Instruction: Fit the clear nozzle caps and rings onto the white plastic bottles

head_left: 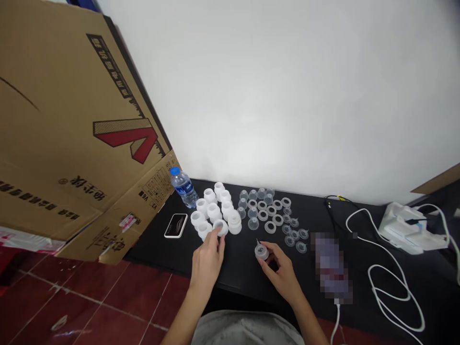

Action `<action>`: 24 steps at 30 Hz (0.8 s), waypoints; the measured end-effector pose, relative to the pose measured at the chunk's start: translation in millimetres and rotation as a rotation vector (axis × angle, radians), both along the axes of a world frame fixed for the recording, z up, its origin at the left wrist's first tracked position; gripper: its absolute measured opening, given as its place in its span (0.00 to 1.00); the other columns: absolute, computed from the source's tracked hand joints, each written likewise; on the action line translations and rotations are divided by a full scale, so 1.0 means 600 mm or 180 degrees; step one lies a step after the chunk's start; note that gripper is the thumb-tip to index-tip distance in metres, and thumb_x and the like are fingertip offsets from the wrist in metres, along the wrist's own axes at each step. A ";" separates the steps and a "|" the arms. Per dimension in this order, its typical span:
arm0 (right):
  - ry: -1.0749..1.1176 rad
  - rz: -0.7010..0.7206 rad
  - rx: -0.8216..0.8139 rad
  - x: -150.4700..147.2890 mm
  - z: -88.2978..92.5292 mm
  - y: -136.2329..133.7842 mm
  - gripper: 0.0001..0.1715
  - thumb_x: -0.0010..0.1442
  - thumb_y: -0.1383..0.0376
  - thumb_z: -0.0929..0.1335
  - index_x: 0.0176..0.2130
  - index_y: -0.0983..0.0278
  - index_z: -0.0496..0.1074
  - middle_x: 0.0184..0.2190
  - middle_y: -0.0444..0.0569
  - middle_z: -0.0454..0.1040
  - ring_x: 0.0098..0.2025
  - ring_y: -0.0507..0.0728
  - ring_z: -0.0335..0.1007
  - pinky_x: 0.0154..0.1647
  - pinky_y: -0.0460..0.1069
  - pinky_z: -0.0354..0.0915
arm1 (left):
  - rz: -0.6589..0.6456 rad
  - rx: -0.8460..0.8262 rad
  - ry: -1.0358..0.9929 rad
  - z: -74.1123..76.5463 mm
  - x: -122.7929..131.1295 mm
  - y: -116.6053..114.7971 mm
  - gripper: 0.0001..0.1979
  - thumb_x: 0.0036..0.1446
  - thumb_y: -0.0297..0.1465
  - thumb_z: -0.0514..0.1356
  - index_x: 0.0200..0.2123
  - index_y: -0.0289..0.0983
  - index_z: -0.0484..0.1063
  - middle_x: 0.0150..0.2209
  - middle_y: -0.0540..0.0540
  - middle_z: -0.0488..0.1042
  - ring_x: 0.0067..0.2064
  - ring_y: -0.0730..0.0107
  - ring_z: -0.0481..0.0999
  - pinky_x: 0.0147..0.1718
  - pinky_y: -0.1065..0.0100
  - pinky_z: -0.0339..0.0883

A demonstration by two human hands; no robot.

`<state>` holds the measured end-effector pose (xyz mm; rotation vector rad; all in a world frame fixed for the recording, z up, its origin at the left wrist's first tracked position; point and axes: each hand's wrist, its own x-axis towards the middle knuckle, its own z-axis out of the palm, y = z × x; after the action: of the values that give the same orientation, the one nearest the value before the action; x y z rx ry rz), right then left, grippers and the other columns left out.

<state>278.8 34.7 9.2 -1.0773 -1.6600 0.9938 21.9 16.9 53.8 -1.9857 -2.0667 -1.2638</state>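
Clothing: grey-white garment (244, 330), cut off by the bottom edge, a forearm reaching forward on either side
Right hand: wrist bent inward, thumb and forefinger curled in a pinch around a small translucent piece (261, 252), spike up, above the near part of the black table (237, 268); the other fingers are mostly tucked from sight
Left hand (208, 258): back upward, fingers stretched forward to the near rim of a white pot (224, 228); they cover part of it, and I cannot tell whether they grip
Blurred object: a pixelated shape (332, 268) right of the right hand (280, 272), its details unreadable
Loose parts: pointed clear pieces (301, 247), pale rings (266, 227) and clear domes (253, 223), beyond the right hand
White pots (213, 212): clustered around the left fingertips, some partly hidden by others
Water bottle (184, 188): upright behind the pots, beside a cardboard box (72, 96) cropped at left
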 end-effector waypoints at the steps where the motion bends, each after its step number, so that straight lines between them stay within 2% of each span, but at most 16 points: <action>1: 0.0011 0.0000 -0.0010 0.000 0.000 0.000 0.21 0.70 0.57 0.73 0.60 0.57 0.77 0.49 0.52 0.81 0.37 0.57 0.76 0.39 0.51 0.76 | -0.0059 -0.0005 0.0070 0.003 -0.001 -0.006 0.10 0.73 0.33 0.60 0.52 0.43 0.81 0.34 0.47 0.78 0.29 0.63 0.79 0.28 0.69 0.68; 3: 0.0019 -0.0004 -0.0039 -0.001 0.001 -0.001 0.21 0.70 0.58 0.73 0.60 0.57 0.77 0.48 0.52 0.81 0.38 0.58 0.78 0.39 0.51 0.76 | -0.0198 0.0012 0.0142 0.009 0.002 -0.022 0.08 0.73 0.33 0.61 0.45 0.43 0.81 0.37 0.45 0.75 0.35 0.61 0.80 0.34 0.67 0.72; 5: 0.0018 -0.0007 -0.0066 0.000 0.000 -0.001 0.21 0.70 0.58 0.73 0.60 0.56 0.77 0.48 0.52 0.82 0.39 0.58 0.78 0.39 0.51 0.76 | -0.0340 0.0073 0.0062 0.016 0.011 -0.035 0.06 0.72 0.34 0.63 0.44 0.43 0.82 0.41 0.43 0.74 0.42 0.57 0.80 0.42 0.62 0.76; 9: 0.0048 -0.0018 -0.0098 0.000 -0.003 -0.001 0.22 0.69 0.58 0.74 0.60 0.57 0.77 0.47 0.52 0.83 0.39 0.59 0.79 0.40 0.52 0.76 | -0.0802 -0.0054 -0.0465 0.023 0.038 -0.042 0.05 0.71 0.33 0.63 0.46 0.42 0.80 0.57 0.38 0.73 0.55 0.54 0.80 0.54 0.57 0.77; 13: 0.0110 -0.0002 -0.0203 0.000 -0.002 -0.002 0.21 0.68 0.58 0.74 0.59 0.58 0.76 0.49 0.52 0.84 0.40 0.59 0.80 0.41 0.52 0.77 | -0.1111 -0.0212 -0.0812 0.013 0.066 -0.033 0.08 0.72 0.32 0.62 0.51 0.43 0.78 0.62 0.38 0.74 0.64 0.51 0.78 0.61 0.54 0.75; 16: 0.0167 0.0068 -0.0258 0.000 0.003 -0.002 0.21 0.68 0.59 0.74 0.59 0.58 0.76 0.50 0.52 0.83 0.43 0.60 0.81 0.43 0.52 0.77 | -0.1186 -0.0302 -0.1100 -0.011 0.084 -0.033 0.16 0.70 0.34 0.64 0.59 0.44 0.74 0.61 0.38 0.76 0.62 0.53 0.80 0.60 0.53 0.76; 19: 0.0262 0.0079 -0.0290 0.001 0.006 -0.001 0.21 0.68 0.58 0.74 0.59 0.57 0.75 0.51 0.52 0.83 0.46 0.61 0.81 0.44 0.53 0.77 | -0.1170 -0.0382 -0.1527 -0.047 0.096 -0.038 0.28 0.66 0.37 0.69 0.65 0.43 0.66 0.58 0.39 0.80 0.57 0.54 0.84 0.57 0.54 0.79; 22: 0.0490 0.0001 -0.0341 0.003 0.000 0.000 0.24 0.69 0.57 0.75 0.61 0.56 0.73 0.55 0.54 0.82 0.49 0.62 0.81 0.47 0.54 0.77 | -0.1070 -0.0556 -0.1601 -0.076 0.101 -0.041 0.26 0.61 0.38 0.73 0.59 0.42 0.70 0.54 0.41 0.82 0.55 0.54 0.85 0.55 0.55 0.80; 24: 0.0712 -0.0055 -0.0434 0.004 -0.007 0.002 0.26 0.69 0.55 0.74 0.63 0.56 0.71 0.57 0.55 0.81 0.50 0.62 0.81 0.49 0.55 0.77 | -0.0994 -0.0582 -0.1538 -0.084 0.101 -0.041 0.23 0.61 0.37 0.73 0.56 0.42 0.73 0.52 0.42 0.83 0.53 0.54 0.85 0.54 0.55 0.80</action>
<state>281.0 35.7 4.8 -1.0261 -1.4171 1.1848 82.5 -7.5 3.7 -2.3443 -2.1866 -1.8313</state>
